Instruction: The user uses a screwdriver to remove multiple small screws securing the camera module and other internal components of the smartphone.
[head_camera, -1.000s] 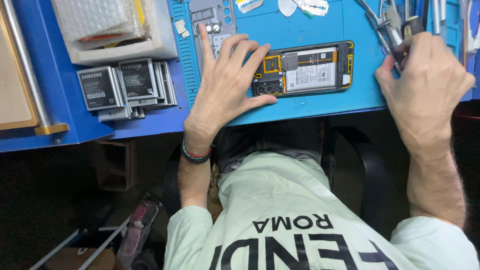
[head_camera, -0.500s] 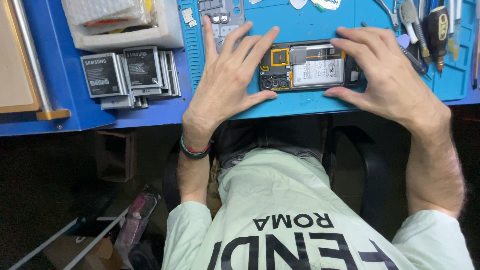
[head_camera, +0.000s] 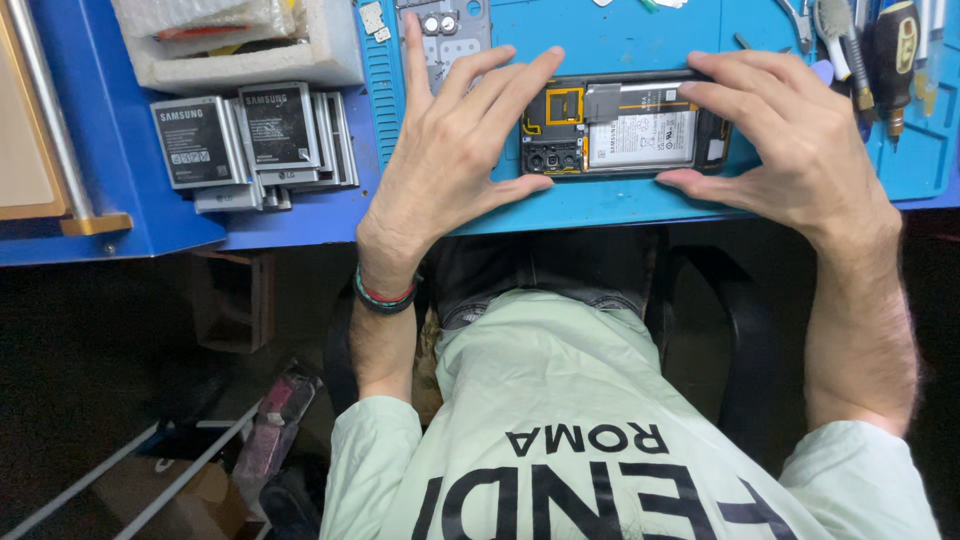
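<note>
An opened phone (head_camera: 625, 128) with its back cover off lies on a blue work mat (head_camera: 600, 205), showing a white battery and circuit parts. My left hand (head_camera: 450, 160) rests flat on the mat with its fingers spread, the fingertips touching the phone's left end. My right hand (head_camera: 790, 140) grips the phone's right end, thumb on the near edge and fingers over the far edge.
Stacked phone batteries (head_camera: 250, 140) lie left of the mat beside a white foam tray (head_camera: 240, 60). Screwdrivers and tweezers (head_camera: 880, 50) sit at the far right. A grey phone back cover (head_camera: 445, 30) lies behind my left hand. The desk edge runs just below the mat.
My right hand came down from the tools at the right and took hold of the phone's right end. My left hand stayed on the phone's left end.
</note>
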